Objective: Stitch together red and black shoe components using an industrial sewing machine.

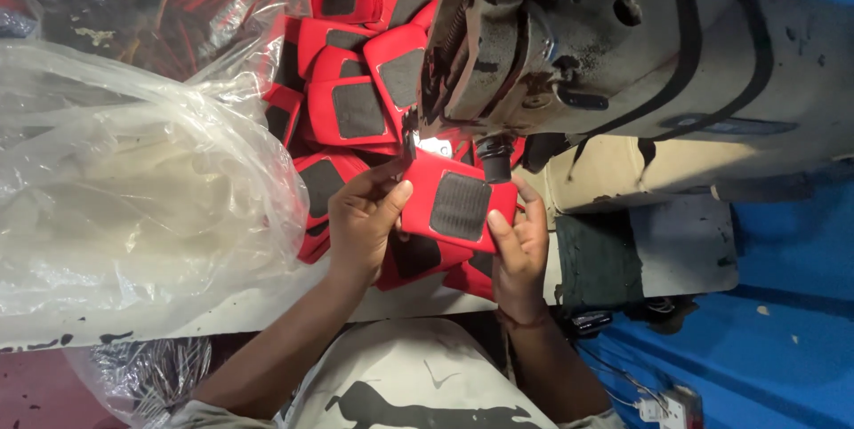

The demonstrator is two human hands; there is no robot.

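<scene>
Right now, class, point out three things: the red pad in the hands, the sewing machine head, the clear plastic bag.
red pad (458, 205), head view, on its dark patch.
sewing machine head (623, 38), head view, on its grey body.
clear plastic bag (133, 189), head view, on its crumpled middle.

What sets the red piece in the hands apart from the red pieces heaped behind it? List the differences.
1. The held red piece is gripped by the left hand and right hand; the heaped red pieces lie loose and untouched.
2. The held piece sits right under the sewing machine head; the heap lies beside it, next to the clear plastic bag.
3. The held piece shows whole; the heaped ones overlap.

Shared: red with a dark textured patch.
</scene>
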